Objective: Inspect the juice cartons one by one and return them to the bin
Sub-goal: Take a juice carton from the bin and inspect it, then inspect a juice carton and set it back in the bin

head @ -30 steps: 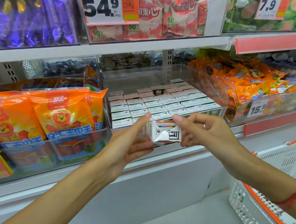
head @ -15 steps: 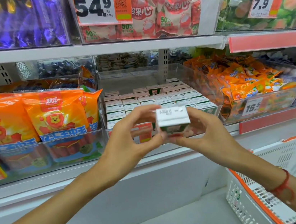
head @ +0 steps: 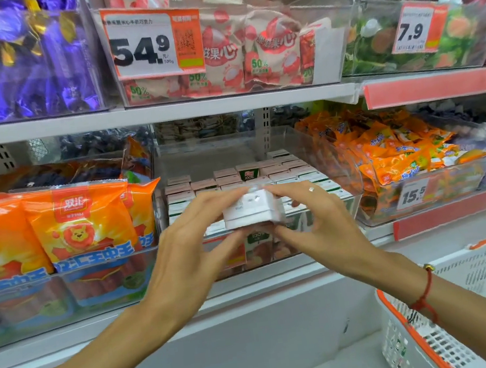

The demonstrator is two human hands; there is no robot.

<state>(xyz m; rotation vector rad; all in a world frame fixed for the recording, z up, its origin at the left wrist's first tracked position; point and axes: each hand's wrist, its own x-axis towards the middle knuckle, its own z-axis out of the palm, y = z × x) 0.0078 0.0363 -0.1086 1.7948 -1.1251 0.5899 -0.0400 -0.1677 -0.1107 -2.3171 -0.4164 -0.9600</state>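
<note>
I hold one small white juice carton [head: 250, 212] between both hands, just above the front wall of the clear plastic bin [head: 336, 153] on the middle shelf. My left hand [head: 191, 246] grips its left side with fingers over the top and thumb beneath. My right hand [head: 318, 223] grips the right side the same way. The carton's white face points at me. Several rows of identical cartons [head: 283, 172] stand upright in the bin behind it; one shows a green label [head: 248, 173].
Orange sausage packs [head: 77, 224] fill the bin to the left, orange snack bags [head: 391, 148] the bin to the right. Upper shelf [head: 164, 112] overhangs the bins. A white basket with orange rim [head: 440, 327] sits low at the right.
The carton was turned from lying sideways with its folded end toward me to a flat white face toward me. Both hands carried it slightly up and toward the bin.
</note>
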